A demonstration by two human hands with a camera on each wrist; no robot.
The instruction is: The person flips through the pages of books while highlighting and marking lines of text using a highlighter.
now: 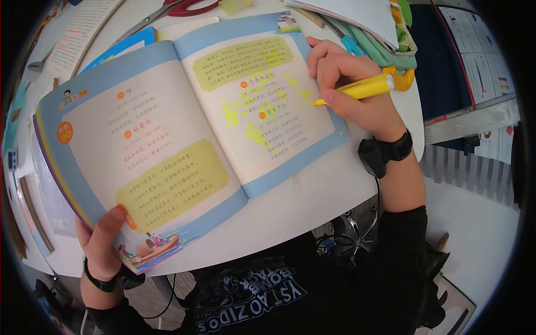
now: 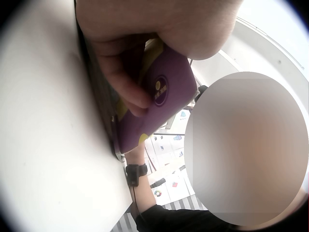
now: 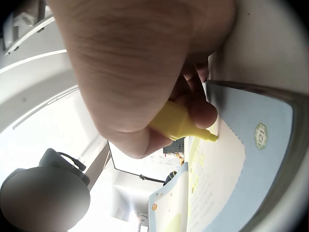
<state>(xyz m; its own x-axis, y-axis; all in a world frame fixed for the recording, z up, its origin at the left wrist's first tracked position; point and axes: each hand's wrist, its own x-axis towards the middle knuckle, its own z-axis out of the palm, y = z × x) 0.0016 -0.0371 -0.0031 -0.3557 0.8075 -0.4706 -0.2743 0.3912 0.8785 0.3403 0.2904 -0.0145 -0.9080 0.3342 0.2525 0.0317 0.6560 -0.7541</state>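
Observation:
An open book (image 1: 209, 128) with blue page borders lies tilted on the white table. My left hand (image 1: 102, 237) grips its lower left corner, thumb on the page by the boat picture. In the left wrist view, fingers curl under the purple cover (image 2: 169, 101). My right hand (image 1: 357, 89) pinches a yellow highlighter (image 1: 363, 87) over the right page, its tip right at the page's outer margin. The right wrist view shows the highlighter (image 3: 176, 121) between thumb and fingers, nib close on the paper. Yellow marks (image 1: 237, 111) spread across the right page's text.
Red-handled scissors (image 1: 187, 6) and a blue booklet (image 1: 120, 49) lie behind the book. Another printed book (image 1: 78, 36) is at the far left. A green pencil case (image 1: 385, 56) and papers stand at the back right, beside a light blue pen (image 1: 352, 46). The table's front edge curves below.

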